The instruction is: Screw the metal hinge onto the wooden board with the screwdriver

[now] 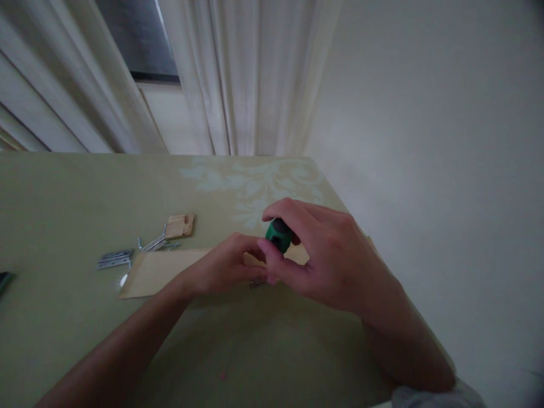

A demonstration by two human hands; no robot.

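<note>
Right hand [323, 255] grips a green-black screwdriver handle [279, 234] from above, tool upright over a flat wood panel [157, 272] on the tabletop [63, 215]. Left hand [225, 272] is pinched at the tool's tip on the panel; what it holds is hidden. Hinge [114, 259], loose metal parts [155, 244] and small wood block [180, 225] lie left of the hands.

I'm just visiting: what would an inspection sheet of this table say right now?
Surface: table under a pale green cloth with a faint leaf print.
Job's things: wooden board lying flat; green-handled tool upright over it.
Clutter: metal hinge, loose metal pieces, small wood block, dark object at the left edge.
Grips: right hand wrapped round the tool handle; left hand pressed on the board beside the tool's tip.
Cables: nothing seen.
Surroundings: white curtains, window, plain wall.
</note>
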